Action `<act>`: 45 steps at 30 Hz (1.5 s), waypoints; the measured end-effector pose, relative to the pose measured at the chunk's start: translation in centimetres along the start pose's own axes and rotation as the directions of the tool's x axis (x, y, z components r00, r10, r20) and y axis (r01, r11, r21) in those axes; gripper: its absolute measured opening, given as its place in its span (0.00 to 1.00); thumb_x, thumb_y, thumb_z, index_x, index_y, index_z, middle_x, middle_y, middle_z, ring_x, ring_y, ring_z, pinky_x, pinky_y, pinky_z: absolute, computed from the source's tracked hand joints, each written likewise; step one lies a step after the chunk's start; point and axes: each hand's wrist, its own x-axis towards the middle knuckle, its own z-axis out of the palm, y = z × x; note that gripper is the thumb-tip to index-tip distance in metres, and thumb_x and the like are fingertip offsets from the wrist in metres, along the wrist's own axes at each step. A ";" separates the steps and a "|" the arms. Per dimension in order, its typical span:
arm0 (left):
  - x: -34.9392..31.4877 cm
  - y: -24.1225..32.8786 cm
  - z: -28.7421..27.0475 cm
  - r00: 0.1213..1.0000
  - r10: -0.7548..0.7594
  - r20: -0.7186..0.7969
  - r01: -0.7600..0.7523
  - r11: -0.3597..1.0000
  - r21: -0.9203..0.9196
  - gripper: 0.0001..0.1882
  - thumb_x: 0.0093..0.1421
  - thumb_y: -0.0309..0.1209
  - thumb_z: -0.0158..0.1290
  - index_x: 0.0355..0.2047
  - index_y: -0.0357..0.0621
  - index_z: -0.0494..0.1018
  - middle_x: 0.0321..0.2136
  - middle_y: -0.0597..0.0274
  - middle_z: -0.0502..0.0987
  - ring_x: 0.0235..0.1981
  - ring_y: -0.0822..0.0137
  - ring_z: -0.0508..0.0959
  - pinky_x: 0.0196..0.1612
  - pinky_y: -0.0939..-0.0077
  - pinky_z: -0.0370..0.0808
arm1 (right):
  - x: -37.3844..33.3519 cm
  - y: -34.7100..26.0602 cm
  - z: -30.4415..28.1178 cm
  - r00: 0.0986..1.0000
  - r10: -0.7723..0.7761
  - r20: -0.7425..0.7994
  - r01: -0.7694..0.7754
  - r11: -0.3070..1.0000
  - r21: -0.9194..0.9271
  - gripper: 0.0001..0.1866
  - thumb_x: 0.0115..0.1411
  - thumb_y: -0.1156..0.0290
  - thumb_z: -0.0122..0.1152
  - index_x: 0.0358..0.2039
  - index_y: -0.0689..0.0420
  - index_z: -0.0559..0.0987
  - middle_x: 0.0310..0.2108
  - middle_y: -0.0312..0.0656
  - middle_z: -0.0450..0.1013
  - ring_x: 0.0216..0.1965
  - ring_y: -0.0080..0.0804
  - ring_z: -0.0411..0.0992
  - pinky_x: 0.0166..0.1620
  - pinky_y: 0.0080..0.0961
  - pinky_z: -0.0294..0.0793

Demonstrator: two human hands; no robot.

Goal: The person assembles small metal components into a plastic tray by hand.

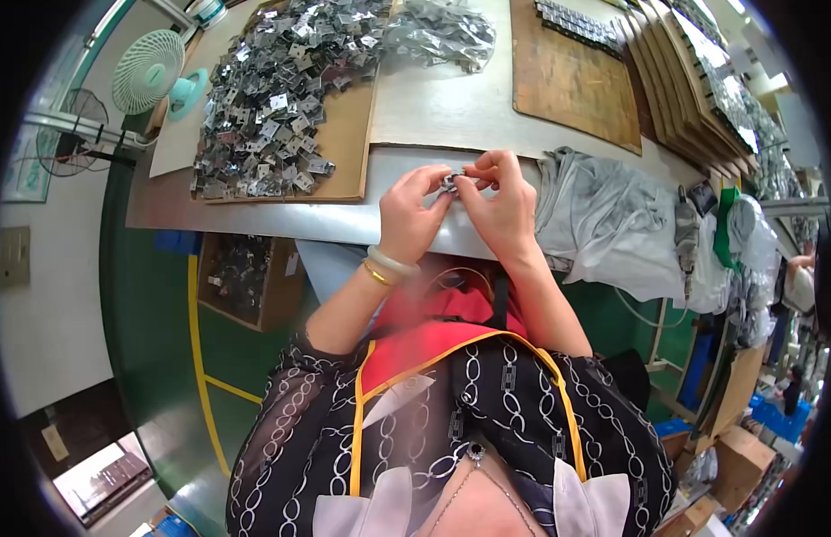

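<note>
A part (450, 183) sits between the fingertips of the left hand (410, 210) and the right hand (505, 204), above the near edge of the table (330, 217). Left of and beyond the left hand, a heap of parts (277, 98) lies on a tray (351, 134), with a fan (149, 72) farther left and a box (277, 286) lower, below the table edge. Straight ahead of both hands lies a bag (442, 36); right of the right hand lies a cloth pile (603, 215), beyond which a board (567, 85) bears a row of pieces (578, 29), with stacked boards (670, 89) to its right.
</note>
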 end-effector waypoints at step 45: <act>-5.7 -1.9 -0.7 0.879 0.468 0.097 -0.465 0.884 -0.053 0.13 0.59 0.21 0.60 0.45 0.41 0.77 0.47 0.55 0.80 0.53 0.51 0.80 0.54 0.62 0.79 | -5.3 5.3 -1.7 0.919 -0.008 0.395 -0.167 0.898 0.407 0.17 0.53 0.81 0.71 0.44 0.65 0.81 0.40 0.39 0.80 0.40 0.21 0.76 0.45 0.20 0.76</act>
